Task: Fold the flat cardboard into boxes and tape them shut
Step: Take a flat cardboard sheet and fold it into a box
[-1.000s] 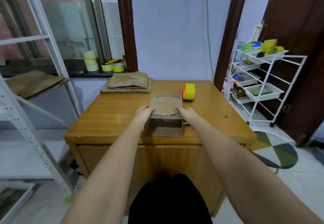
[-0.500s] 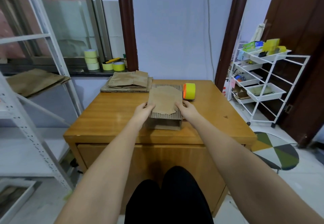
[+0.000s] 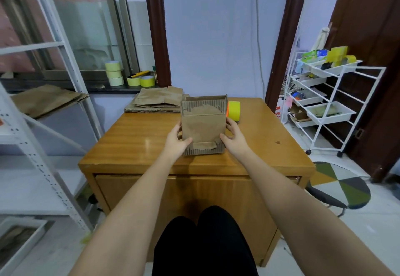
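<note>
Box (image 3: 203,124) now tipped upright, open end up, where half a second ago it lay lower | my left hand (image 3: 176,141) and right hand (image 3: 232,138) grip its two sides | it stands mid-table (image 3: 134,146), bare wood toward the near edge | one tape roll (image 3: 234,110) just behind, one flat cardboard stack (image 3: 155,102) at the far edge

A wooden table (image 3: 138,143) stands against a pale lilac wall (image 3: 212,37) framed by dark brown posts. A window (image 3: 86,27) with a dark sill is at left, behind a white metal shelf rack (image 3: 43,124). A white wire trolley (image 3: 329,102) stands right, before a dark door (image 3: 372,37). The floor (image 3: 368,221) is pale.
</note>
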